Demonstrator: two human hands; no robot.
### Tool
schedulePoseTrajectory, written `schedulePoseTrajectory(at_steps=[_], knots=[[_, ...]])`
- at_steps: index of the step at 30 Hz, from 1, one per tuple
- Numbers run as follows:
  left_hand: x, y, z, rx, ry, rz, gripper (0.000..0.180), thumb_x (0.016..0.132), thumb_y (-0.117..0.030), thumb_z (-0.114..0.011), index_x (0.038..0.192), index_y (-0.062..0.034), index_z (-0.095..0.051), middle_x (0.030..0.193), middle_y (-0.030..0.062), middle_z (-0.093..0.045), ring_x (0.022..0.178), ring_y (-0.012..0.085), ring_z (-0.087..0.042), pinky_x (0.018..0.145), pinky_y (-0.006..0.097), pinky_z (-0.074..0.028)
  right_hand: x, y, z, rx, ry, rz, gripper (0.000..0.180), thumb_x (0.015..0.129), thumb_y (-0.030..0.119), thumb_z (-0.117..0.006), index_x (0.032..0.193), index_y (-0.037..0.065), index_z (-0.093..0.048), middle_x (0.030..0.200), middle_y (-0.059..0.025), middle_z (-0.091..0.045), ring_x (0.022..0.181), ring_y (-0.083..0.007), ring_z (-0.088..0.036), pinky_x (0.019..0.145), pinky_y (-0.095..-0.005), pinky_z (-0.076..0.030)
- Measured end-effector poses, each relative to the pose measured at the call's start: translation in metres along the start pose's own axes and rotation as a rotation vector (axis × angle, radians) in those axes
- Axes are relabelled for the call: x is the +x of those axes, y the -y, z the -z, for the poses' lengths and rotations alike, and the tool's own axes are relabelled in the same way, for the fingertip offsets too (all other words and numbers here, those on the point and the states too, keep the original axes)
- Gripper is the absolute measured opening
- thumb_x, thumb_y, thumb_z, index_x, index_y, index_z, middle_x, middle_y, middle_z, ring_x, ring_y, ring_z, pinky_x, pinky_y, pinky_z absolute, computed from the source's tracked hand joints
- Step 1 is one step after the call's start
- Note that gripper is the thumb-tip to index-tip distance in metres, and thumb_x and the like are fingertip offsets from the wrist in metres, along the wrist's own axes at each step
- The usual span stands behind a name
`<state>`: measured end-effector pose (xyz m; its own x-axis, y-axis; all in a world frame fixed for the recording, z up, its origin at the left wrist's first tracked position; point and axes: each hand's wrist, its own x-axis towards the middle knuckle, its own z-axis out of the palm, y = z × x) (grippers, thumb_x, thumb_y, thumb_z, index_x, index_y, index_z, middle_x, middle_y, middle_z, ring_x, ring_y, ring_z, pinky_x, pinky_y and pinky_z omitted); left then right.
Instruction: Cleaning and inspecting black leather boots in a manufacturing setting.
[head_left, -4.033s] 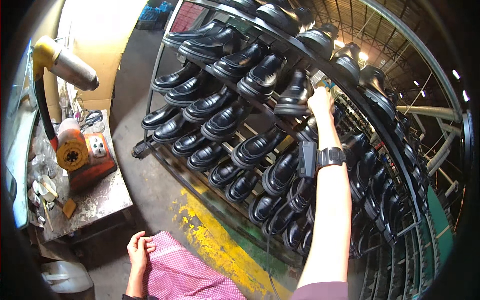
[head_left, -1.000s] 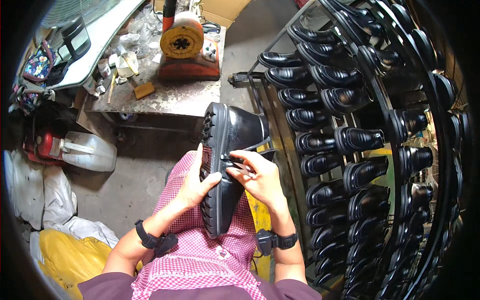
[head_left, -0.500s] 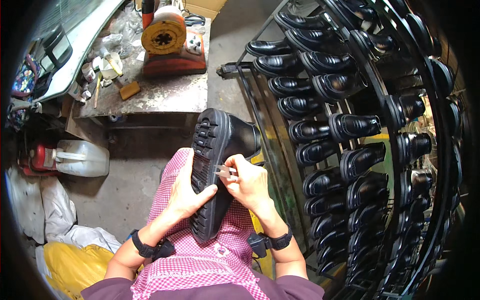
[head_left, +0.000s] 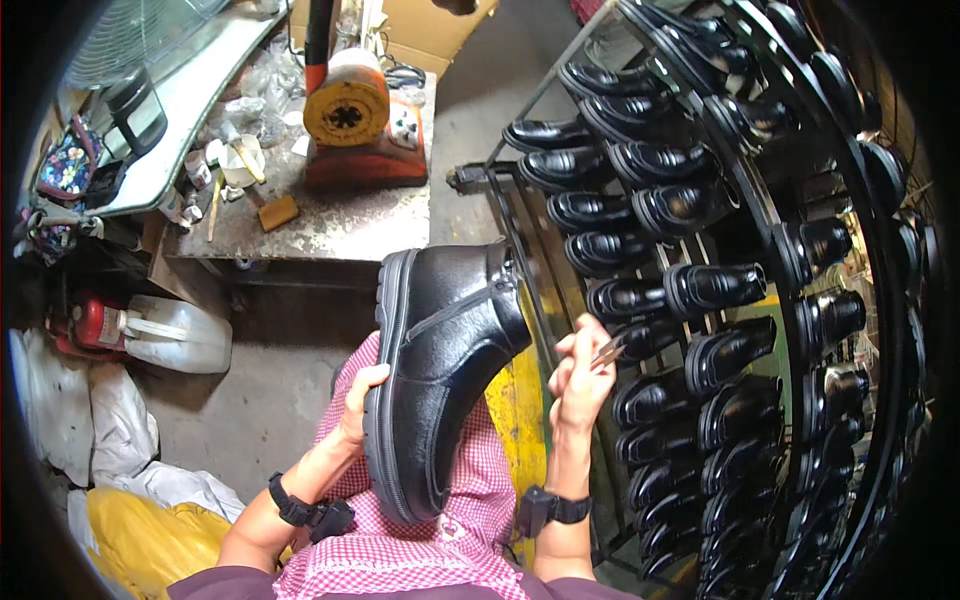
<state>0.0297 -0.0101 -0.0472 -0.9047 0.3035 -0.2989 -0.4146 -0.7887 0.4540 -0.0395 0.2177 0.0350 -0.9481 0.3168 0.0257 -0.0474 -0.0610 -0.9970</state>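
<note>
Black boot [head_left: 440, 370] lengthwise, toe toward lap.

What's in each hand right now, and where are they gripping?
Left hand holds the black boot by its sole edge near the toe. Right hand pinches a thin metal tool at its lower end.

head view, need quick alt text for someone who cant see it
A person's left hand steadies a black ankle boot on a pink checked lap, while the right hand holds a small thin tool beside it. A rack of black shoes stands at right.
</note>
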Motion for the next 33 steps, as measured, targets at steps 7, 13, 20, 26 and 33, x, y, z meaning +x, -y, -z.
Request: schedulePoseTrajectory(at_steps=[7, 13, 20, 26, 33], knots=[[0.041, 0.004, -0.031, 0.015, -0.224, -0.268, 0.034, 0.085, -0.032, -0.046, 0.095, -0.0021, -0.058, 0.088, 0.0102, -0.064, 0.075, 0.019, -0.061, 0.073, 0.031, -0.051, -0.07, -0.045, 0.006, 0.338, 0.42, -0.798, 0.048, 0.083, 0.05, -0.052, 0.101, 0.005, -0.052, 0.062, 0.0003, -0.051, 0.036, -0.0032, -0.029, 0.033, -0.0171, -0.024], [0.073, 0.011, -0.007, -0.256, 0.093, -0.133, 0.035, 0.086, -0.036, -0.044, 0.092, -0.0048, -0.059, 0.083, 0.0077, -0.063, 0.071, 0.0176, -0.06, 0.069, 0.028, -0.05, -0.064, -0.035, -0.009, 0.44, 0.214, -0.67, 0.049, 0.085, 0.038, -0.055, 0.118, 0.003, -0.05, 0.107, -0.0116, -0.06, 0.097, -0.0254, -0.059, 0.088, -0.0407, -0.046], [0.105, 0.017, 0.01, -0.311, 0.466, 0.107, 0.041, 0.088, -0.042, -0.04, 0.095, -0.0057, -0.058, 0.086, 0.0074, -0.062, 0.075, 0.0168, -0.06, 0.07, 0.028, -0.049, -0.023, -0.01, -0.03, 0.659, 0.389, -0.73, 0.041, 0.089, 0.026, -0.046, 0.119, -0.001, -0.047, 0.112, -0.0145, -0.057, 0.096, -0.0244, -0.059, 0.087, -0.0368, -0.047], [0.103, -0.016, -0.02, 0.333, -0.141, -0.017, 0.057, 0.09, -0.05, -0.035, 0.126, -0.0071, -0.045, 0.115, 0.0127, -0.055, 0.101, 0.0197, -0.053, 0.09, 0.034, -0.04, 0.011, -0.063, -0.014, 0.126, 0.412, -0.301, 0.05, 0.085, 0.024, -0.057, 0.126, 0.001, -0.04, 0.12, -0.0167, -0.052, 0.107, -0.0278, -0.054, 0.093, -0.0371, -0.041], [0.068, 0.013, 0.048, 0.548, -0.196, -0.377, 0.037, 0.093, -0.024, -0.039, 0.117, 0.0008, -0.05, 0.094, 0.0134, -0.064, 0.08, 0.0181, -0.063, 0.075, 0.029, -0.049, 0.09, -0.164, -0.021, 0.398, 0.225, -0.264, 0.069, 0.075, 0.011, -0.069, 0.133, 0.006, -0.03, 0.124, -0.0182, -0.048, 0.115, -0.0272, -0.048, 0.094, -0.0343, -0.038]])
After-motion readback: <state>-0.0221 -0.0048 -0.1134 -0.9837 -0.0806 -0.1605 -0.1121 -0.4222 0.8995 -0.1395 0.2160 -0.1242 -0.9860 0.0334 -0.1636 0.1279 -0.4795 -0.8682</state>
